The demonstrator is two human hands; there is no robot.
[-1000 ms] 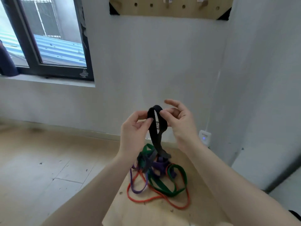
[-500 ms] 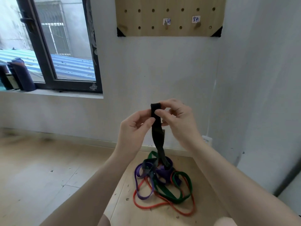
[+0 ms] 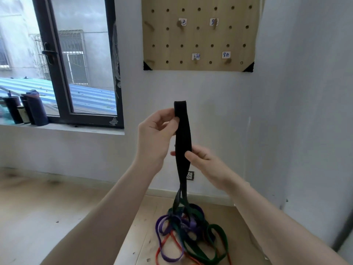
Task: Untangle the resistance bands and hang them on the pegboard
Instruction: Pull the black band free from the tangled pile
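A black resistance band [image 3: 183, 134] hangs as a long loop in front of the wall. My left hand [image 3: 155, 134] pinches it near its top end. Lower down, my right hand [image 3: 206, 165] grips the same band around its middle. The band's lower end runs down into a tangle of purple, green and red bands [image 3: 189, 232] on a wooden table [image 3: 137, 241]. The wooden pegboard [image 3: 198, 33] is fixed on the wall above, with several pegs and small paper labels. No band hangs on it.
A dark-framed window [image 3: 61, 60] is at the left, with several dark bottles [image 3: 28, 109] on its sill. A wall socket [image 3: 190, 175] sits behind the band. A white wall corner juts out at the right.
My left hand has lifted the black band's top higher, while my right hand has slid down the band. The view has tilted up, showing more of the pegboard.
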